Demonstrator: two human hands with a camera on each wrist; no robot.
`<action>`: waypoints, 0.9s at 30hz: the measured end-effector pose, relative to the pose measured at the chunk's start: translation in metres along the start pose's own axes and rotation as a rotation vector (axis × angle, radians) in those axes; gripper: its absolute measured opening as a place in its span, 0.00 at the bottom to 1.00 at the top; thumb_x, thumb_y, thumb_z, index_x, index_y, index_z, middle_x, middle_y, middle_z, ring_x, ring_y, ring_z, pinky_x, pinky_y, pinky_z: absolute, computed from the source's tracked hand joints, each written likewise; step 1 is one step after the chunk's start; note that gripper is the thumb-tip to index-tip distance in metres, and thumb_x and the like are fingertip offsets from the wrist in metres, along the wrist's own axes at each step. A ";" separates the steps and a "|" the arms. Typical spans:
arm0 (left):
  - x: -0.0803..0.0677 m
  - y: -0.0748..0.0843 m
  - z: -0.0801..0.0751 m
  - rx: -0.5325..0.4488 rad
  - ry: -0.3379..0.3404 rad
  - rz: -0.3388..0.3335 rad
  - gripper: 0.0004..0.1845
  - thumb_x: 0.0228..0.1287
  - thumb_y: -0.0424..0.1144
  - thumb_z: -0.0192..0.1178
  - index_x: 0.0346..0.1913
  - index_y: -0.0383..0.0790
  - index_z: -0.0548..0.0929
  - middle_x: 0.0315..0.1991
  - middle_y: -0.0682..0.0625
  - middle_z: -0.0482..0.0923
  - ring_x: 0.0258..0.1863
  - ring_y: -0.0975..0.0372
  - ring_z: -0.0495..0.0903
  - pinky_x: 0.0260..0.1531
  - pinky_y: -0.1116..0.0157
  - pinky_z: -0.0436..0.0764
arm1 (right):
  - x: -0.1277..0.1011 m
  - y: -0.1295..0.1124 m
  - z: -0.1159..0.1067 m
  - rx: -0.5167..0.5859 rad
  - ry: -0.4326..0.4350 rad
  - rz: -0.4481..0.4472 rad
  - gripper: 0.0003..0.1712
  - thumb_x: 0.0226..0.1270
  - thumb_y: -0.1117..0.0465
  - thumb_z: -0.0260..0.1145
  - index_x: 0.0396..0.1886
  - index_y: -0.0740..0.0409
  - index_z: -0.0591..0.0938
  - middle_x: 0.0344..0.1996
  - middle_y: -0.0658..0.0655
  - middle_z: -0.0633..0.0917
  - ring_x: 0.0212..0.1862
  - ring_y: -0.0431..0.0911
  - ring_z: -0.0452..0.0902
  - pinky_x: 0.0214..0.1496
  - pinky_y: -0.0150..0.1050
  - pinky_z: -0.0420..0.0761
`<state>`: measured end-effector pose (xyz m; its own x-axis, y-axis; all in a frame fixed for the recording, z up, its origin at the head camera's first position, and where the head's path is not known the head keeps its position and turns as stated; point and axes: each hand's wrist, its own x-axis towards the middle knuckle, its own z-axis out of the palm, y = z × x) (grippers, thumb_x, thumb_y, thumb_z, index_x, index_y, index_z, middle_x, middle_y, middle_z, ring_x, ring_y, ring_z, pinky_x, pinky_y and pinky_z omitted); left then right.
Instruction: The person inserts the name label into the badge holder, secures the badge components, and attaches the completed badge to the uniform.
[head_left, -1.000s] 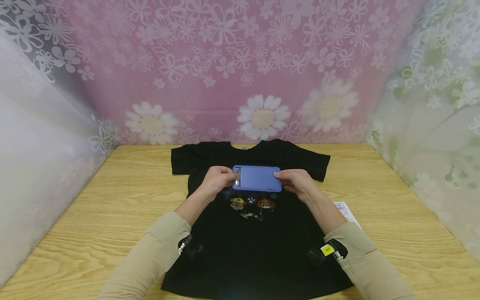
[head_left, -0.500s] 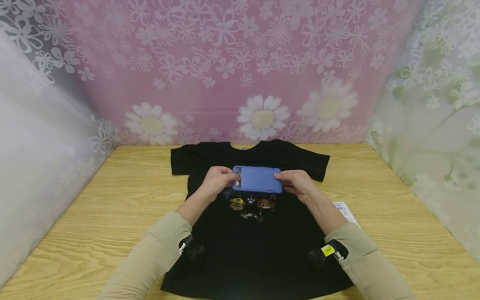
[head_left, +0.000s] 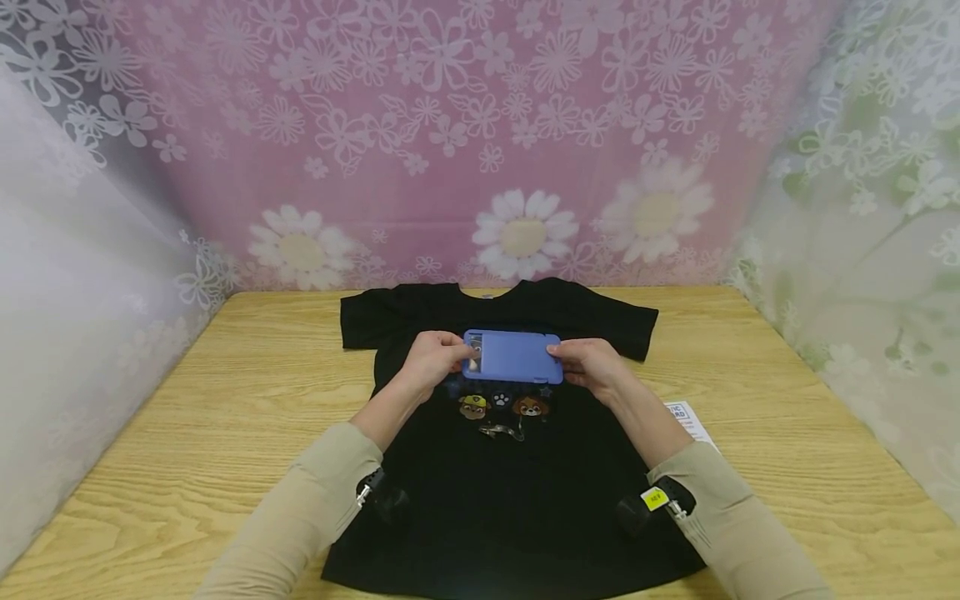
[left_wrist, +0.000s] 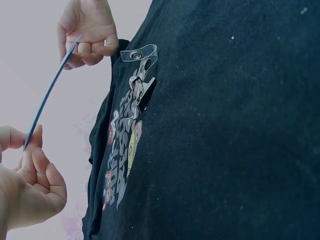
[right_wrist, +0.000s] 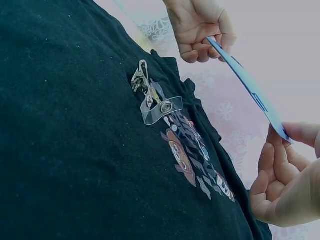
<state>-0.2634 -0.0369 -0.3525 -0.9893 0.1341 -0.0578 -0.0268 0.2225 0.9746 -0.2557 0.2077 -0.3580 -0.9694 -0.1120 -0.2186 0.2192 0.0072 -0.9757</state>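
Between both hands hangs a flat blue card holder (head_left: pixel 513 357), its long side level, with a see-through window at its left end. My left hand (head_left: pixel 432 364) pinches that left end, thumb over the window. At the opposite end my right hand (head_left: pixel 597 365) pinches the edge between thumb and fingers. Seen edge-on in the left wrist view, the holder (left_wrist: pixel 52 92) bows slightly and is raised off the shirt. Below it, a metal badge clip (right_wrist: pixel 141 77) with a clear snap strap (right_wrist: pixel 162 112) lies on the black T-shirt (head_left: pixel 510 508), beside the cartoon dog print.
The T-shirt is spread flat on a wooden table (head_left: pixel 187 433), collar toward the back. A white printed paper (head_left: pixel 693 423) sticks out from beneath the shirt's right side, partly behind the right forearm. A pink floral curtain (head_left: pixel 405 200) closes off the back, with pale curtains at the sides.
Almost nothing differs. Both hands keep their pinch on the card holder, which tilts only very slightly; the shirt and badge clip stay in place.
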 end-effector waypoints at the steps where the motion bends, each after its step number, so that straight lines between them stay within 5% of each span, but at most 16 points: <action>1: 0.000 0.000 0.000 0.002 0.001 0.000 0.07 0.55 0.32 0.63 0.26 0.30 0.80 0.30 0.48 0.76 0.25 0.62 0.73 0.42 0.52 0.75 | 0.000 0.000 0.000 0.001 -0.002 0.001 0.13 0.63 0.64 0.60 0.19 0.49 0.80 0.17 0.46 0.80 0.25 0.37 0.74 0.35 0.36 0.69; 27: 0.002 -0.003 -0.001 0.004 0.014 0.008 0.07 0.55 0.32 0.61 0.26 0.29 0.81 0.33 0.46 0.75 0.26 0.61 0.72 0.41 0.52 0.75 | -0.001 0.001 -0.005 -0.006 -0.046 -0.009 0.14 0.64 0.64 0.58 0.19 0.49 0.79 0.18 0.45 0.81 0.29 0.39 0.74 0.44 0.41 0.64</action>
<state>-0.2658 -0.0380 -0.3559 -0.9914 0.1223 -0.0471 -0.0184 0.2254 0.9741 -0.2547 0.2128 -0.3590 -0.9652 -0.1575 -0.2089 0.2096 0.0124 -0.9777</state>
